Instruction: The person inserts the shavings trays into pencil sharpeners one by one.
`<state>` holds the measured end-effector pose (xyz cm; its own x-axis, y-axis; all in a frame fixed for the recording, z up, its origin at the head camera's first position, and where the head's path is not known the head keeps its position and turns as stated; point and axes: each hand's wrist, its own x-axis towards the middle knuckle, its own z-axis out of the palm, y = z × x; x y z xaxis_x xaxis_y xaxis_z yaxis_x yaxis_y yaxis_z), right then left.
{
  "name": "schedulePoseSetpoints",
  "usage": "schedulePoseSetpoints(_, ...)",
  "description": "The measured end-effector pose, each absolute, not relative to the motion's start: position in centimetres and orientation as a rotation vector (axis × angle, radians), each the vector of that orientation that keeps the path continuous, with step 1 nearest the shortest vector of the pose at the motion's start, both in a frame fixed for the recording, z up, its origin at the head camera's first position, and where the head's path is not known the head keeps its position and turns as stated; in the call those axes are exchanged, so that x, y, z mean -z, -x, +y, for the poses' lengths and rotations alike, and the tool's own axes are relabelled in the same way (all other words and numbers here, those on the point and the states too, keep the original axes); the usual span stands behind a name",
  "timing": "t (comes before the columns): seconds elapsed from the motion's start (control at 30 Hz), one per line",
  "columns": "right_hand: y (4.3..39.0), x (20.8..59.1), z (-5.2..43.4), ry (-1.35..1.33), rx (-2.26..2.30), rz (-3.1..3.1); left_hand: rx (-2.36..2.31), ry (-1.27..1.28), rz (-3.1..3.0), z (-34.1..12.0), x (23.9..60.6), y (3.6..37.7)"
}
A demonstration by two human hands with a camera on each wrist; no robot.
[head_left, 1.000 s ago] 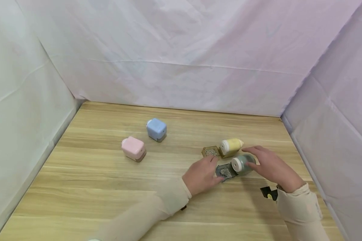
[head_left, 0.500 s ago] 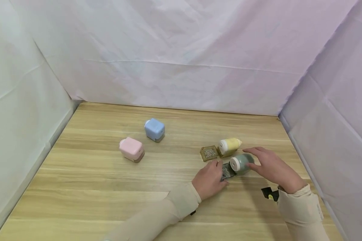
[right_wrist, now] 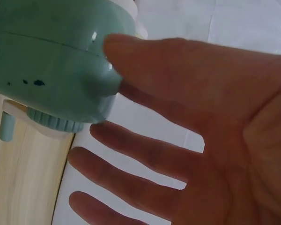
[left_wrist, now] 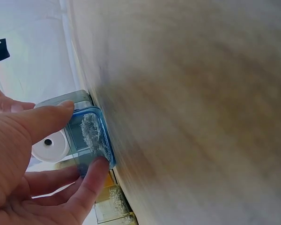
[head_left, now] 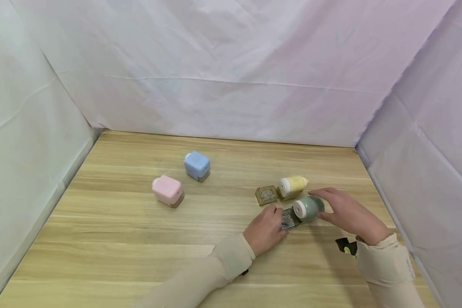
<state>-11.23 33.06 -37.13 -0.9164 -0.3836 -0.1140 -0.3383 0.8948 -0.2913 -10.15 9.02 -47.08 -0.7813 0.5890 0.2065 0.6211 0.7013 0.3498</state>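
Note:
A green pencil sharpener (head_left: 310, 207) with a white front and a round hole lies on the table at right, its clear shavings drawer (left_wrist: 91, 136) out in front and holding grey shavings. My left hand (head_left: 265, 229) pinches this drawer between thumb and fingers, as the left wrist view shows. At the sharpener's rear, my right hand (head_left: 348, 213) holds the green body, thumb on one side and index finger on the other; the remaining fingers are spread apart in the right wrist view. Just behind stands a yellow pencil sharpener (head_left: 294, 185), with its amber drawer (head_left: 267, 195) of shavings out.
To the left stand a pink sharpener (head_left: 168, 191) and a blue sharpener (head_left: 197, 165) on the wooden table (head_left: 119, 239). A black piece (head_left: 345, 246) shows beside the right sleeve. White cloth walls (head_left: 231, 107) enclose the back and sides.
My left hand has moved right onto the green sharpener's drawer and taken hold of it. The right hand stays at the sharpener, its thumb shifted slightly. The head view has shifted a little.

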Motion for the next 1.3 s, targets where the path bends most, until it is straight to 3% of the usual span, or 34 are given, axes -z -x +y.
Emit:
schedulePoseSetpoints(0.23,11.4,37.9,32.7,0.665,0.405,2.914,0.608,1.006,-2.813,9.0,47.0,10.1)
schedulePoseSetpoints(1.3,11.6,39.3,32.8,0.711,0.387,3.005,0.664,1.072,-2.878,10.7,46.0,11.5)
